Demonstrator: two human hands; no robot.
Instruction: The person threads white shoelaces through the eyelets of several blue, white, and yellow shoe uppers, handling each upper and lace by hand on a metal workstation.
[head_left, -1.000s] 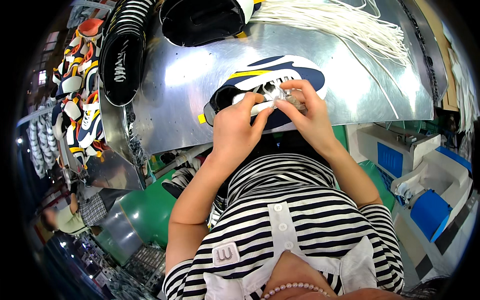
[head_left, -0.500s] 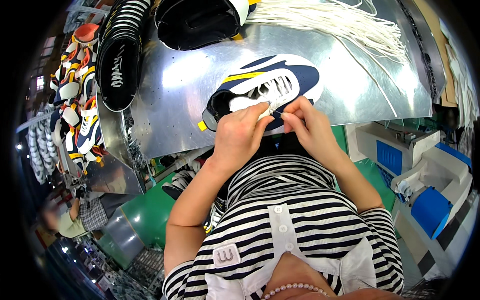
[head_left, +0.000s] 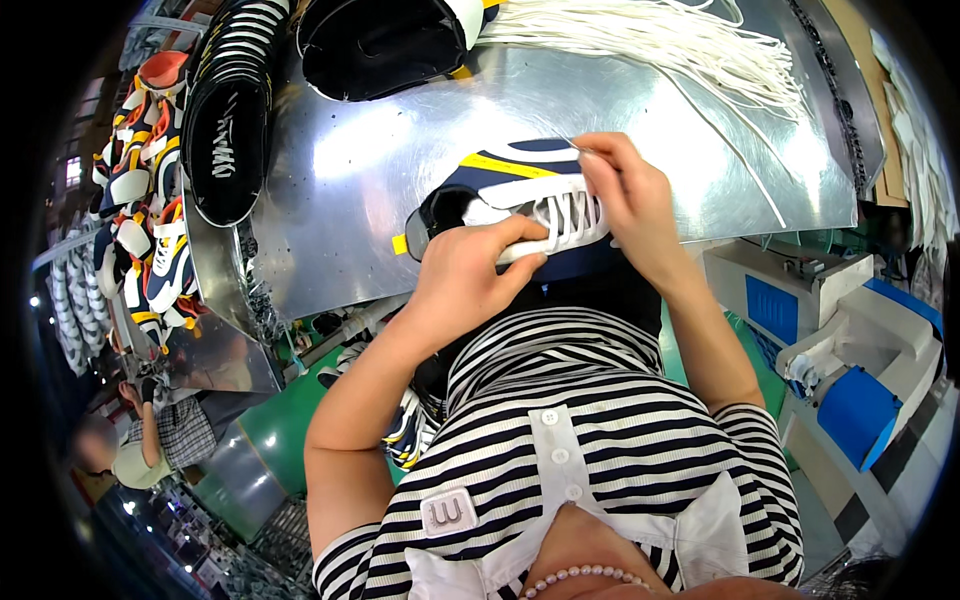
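Item: sneaker (head_left: 520,205), navy and white with a yellow stripe and a yellow tab at the heel. It lies on its side at the near edge of the metal table (head_left: 360,170), heel opening to the person's left, laced front to the right.

Left hand (head_left: 470,275): closed over the near side of the sneaker, thumb and fingers clamped on the white side panel just below the lacing, coming in from the lower left.

Right hand (head_left: 630,200): laid over the toe end of the sneaker, fingertips pinched together on a thin white shoelace (head_left: 570,148) at the top of the lacing (the strand is fine and partly hidden by the fingers). This hand covers most of the toe.

Surroundings:
- loose white shoelaces (head_left: 660,40), a large bundle spread along the far edge of the table, well apart from the hands; a few strands trail toward the right hand.
- two dark shoes (head_left: 225,110), soles and openings showing, at the far left of the table.
- rack of sneakers (head_left: 140,200), orange, white and navy, beyond the table's left edge.
- blue and white machine (head_left: 840,370) below the table on the right.
- another person (head_left: 150,445) in a checked shirt, low at the left, far from the work.
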